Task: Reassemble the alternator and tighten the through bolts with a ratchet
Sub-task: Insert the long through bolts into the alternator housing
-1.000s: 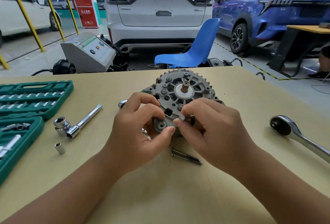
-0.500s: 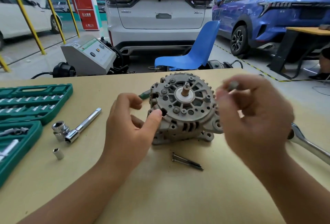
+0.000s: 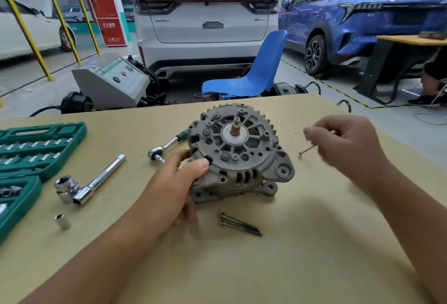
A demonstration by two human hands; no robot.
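Our left hand [image 3: 176, 182] gripped the alternator [image 3: 238, 156] on the desk [image 3: 266, 267]; right hand [image 3: 348, 144] pinched what looked like a through bolt [image 3: 306, 150], kinda blurry

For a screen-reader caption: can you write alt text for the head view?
A left hand steadies a grey alternator on a tan table while the right hand pinches a long bolt. Two more bolts lie in front.
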